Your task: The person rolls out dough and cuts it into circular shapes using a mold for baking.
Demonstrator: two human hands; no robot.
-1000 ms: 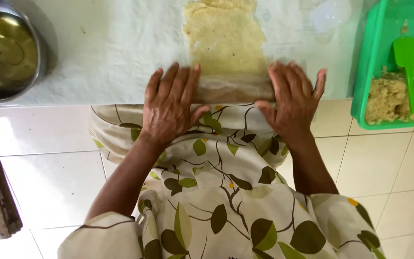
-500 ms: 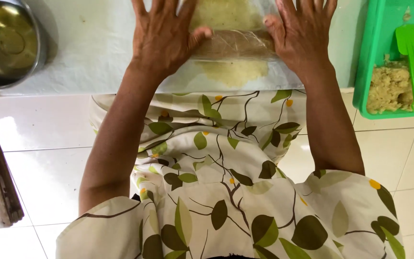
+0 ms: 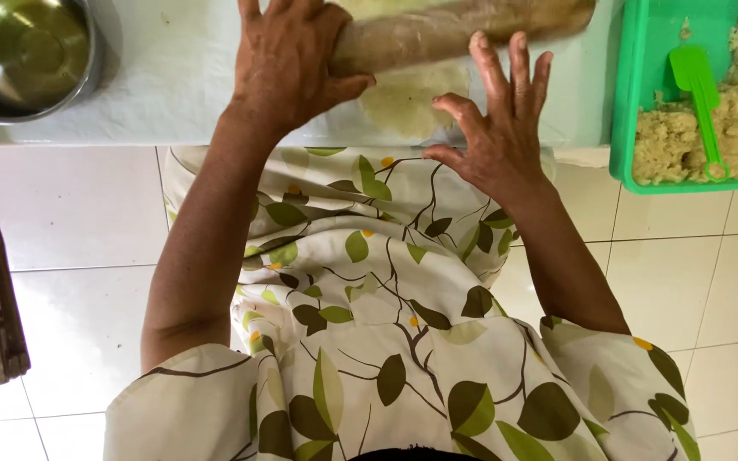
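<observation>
Fingers point(image 3: 514, 72) spread on rolling pin point(image 3: 437, 34)

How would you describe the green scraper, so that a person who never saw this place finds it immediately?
Start at the white worktop and look to its right end, where a bright green tray holds crumbly pale dough. The green scraper lies on that dough, flat blade up, thin handle pointing down. It is the only tool in the tray, smooth and green against the pale crumbs.
</observation>
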